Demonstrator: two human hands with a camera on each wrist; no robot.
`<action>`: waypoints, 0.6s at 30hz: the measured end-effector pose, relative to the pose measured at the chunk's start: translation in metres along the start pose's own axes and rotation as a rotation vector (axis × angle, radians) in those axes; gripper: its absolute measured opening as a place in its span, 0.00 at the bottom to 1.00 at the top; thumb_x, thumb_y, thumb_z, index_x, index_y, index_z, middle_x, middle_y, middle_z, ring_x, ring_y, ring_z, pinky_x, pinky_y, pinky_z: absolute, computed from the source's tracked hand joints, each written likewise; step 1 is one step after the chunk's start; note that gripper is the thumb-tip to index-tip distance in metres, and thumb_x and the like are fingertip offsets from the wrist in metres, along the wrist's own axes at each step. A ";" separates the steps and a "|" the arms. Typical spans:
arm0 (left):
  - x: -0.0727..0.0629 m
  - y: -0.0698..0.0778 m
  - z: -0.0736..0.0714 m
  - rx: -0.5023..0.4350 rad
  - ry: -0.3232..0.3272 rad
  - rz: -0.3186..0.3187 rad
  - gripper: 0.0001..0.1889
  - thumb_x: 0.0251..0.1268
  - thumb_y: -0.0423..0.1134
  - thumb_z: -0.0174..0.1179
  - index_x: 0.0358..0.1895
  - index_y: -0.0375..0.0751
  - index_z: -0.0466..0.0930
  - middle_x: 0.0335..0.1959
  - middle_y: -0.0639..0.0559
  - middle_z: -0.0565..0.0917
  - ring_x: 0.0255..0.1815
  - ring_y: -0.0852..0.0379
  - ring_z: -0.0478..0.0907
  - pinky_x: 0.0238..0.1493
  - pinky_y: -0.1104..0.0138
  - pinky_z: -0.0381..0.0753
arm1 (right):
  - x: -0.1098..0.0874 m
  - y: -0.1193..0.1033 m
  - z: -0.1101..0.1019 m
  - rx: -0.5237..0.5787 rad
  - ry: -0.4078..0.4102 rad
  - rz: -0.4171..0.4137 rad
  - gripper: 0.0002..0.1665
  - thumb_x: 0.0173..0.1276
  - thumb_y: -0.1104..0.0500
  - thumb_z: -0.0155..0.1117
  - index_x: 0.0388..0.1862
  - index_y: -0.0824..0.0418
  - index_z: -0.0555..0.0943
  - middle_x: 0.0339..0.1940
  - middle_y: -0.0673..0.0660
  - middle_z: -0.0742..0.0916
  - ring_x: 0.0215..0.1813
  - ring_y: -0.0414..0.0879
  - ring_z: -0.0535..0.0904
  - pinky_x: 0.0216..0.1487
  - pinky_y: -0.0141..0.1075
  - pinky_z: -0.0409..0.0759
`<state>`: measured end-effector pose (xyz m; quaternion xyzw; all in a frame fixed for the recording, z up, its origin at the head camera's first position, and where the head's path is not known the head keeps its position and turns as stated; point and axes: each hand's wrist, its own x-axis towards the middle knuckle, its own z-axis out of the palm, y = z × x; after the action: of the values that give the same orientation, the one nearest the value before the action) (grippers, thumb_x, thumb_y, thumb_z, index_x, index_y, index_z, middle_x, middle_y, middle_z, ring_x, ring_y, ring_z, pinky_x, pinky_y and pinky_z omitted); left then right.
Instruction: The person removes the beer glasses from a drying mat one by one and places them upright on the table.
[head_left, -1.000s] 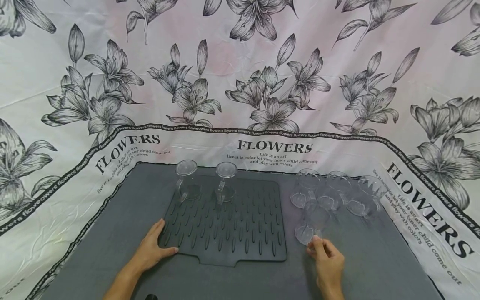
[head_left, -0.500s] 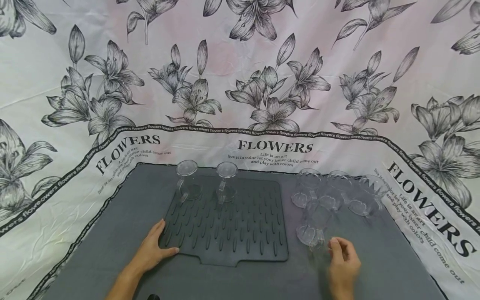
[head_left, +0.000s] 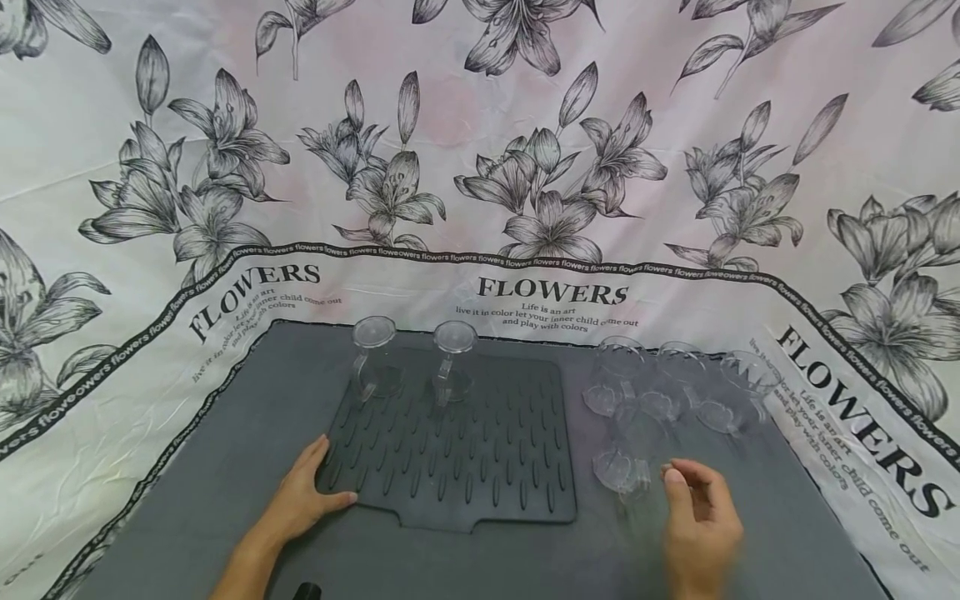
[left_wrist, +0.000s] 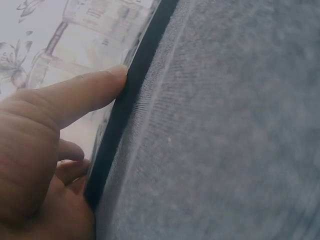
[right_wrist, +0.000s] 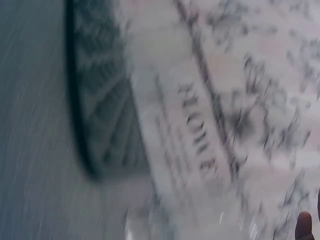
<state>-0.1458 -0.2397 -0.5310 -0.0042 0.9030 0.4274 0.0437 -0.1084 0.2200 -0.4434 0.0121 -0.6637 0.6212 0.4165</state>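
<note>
My left hand [head_left: 296, 500] lies at the front left corner of a dark ribbed drying mat [head_left: 450, 442]. Its thumb is along the front edge and its fingers are by the left side; in the left wrist view a fingertip [left_wrist: 117, 72] touches the mat's edge [left_wrist: 132, 80]. My right hand [head_left: 701, 521], fingers loosely bent and holding nothing, is just right of a clear mug [head_left: 618, 471] on the table. That mug's handle faces the hand. Two clear mugs [head_left: 375, 358] [head_left: 453, 362] stand on the back of the mat, apparently upside down.
Three more clear mugs [head_left: 615, 375] [head_left: 675, 379] [head_left: 738, 387] stand in a row at the back right of the grey table [head_left: 750, 517]. A small black object [head_left: 307, 591] shows at the bottom edge. Flower-printed cloth [head_left: 555, 208] hangs behind and along the sides.
My right hand has let go of the near mug's handle and moved off to the right. That mug stays in place. My left hand has kept its spot on the mat.
</note>
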 end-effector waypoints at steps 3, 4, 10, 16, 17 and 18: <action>0.000 0.001 -0.001 -0.001 0.004 0.002 0.60 0.48 0.51 0.76 0.74 0.24 0.45 0.75 0.30 0.45 0.73 0.31 0.41 0.66 0.39 0.50 | -0.001 -0.011 0.019 0.155 -0.103 -0.024 0.08 0.67 0.77 0.55 0.41 0.85 0.74 0.31 0.59 0.84 0.35 0.44 0.81 0.43 0.29 0.78; 0.000 0.001 -0.001 0.000 0.004 0.002 0.59 0.48 0.50 0.75 0.74 0.24 0.45 0.75 0.30 0.45 0.73 0.31 0.41 0.66 0.38 0.49 | -0.001 -0.013 0.027 0.213 -0.140 -0.032 0.07 0.67 0.77 0.55 0.41 0.85 0.73 0.31 0.61 0.83 0.35 0.46 0.81 0.42 0.30 0.79; -0.002 0.000 -0.002 -0.001 0.006 0.009 0.59 0.48 0.50 0.75 0.73 0.23 0.45 0.75 0.30 0.45 0.73 0.31 0.41 0.66 0.38 0.48 | 0.000 -0.009 0.073 0.357 -0.335 -0.039 0.07 0.69 0.77 0.52 0.42 0.83 0.73 0.33 0.67 0.81 0.34 0.50 0.81 0.39 0.33 0.81; -0.001 0.000 -0.001 0.001 0.003 0.000 0.59 0.49 0.50 0.75 0.74 0.24 0.45 0.75 0.30 0.45 0.73 0.30 0.41 0.66 0.38 0.48 | 0.000 0.005 0.116 0.265 -0.495 0.090 0.12 0.74 0.65 0.54 0.50 0.72 0.77 0.41 0.68 0.82 0.42 0.56 0.82 0.43 0.43 0.82; 0.000 0.000 -0.001 0.003 0.003 0.000 0.59 0.49 0.50 0.75 0.74 0.24 0.45 0.75 0.30 0.45 0.73 0.31 0.41 0.66 0.38 0.49 | 0.000 0.008 0.123 0.249 -0.527 0.117 0.13 0.75 0.63 0.54 0.52 0.70 0.77 0.44 0.67 0.82 0.45 0.57 0.81 0.44 0.45 0.82; 0.000 0.000 0.000 0.003 0.002 0.000 0.59 0.49 0.50 0.75 0.74 0.24 0.45 0.75 0.30 0.45 0.73 0.31 0.41 0.66 0.38 0.49 | 0.000 0.011 0.130 0.237 -0.556 0.148 0.15 0.75 0.60 0.55 0.54 0.68 0.77 0.46 0.66 0.82 0.47 0.58 0.81 0.45 0.47 0.81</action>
<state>-0.1457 -0.2403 -0.5309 -0.0047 0.9036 0.4262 0.0428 -0.1842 0.1137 -0.4365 0.1817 -0.6740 0.6959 0.1686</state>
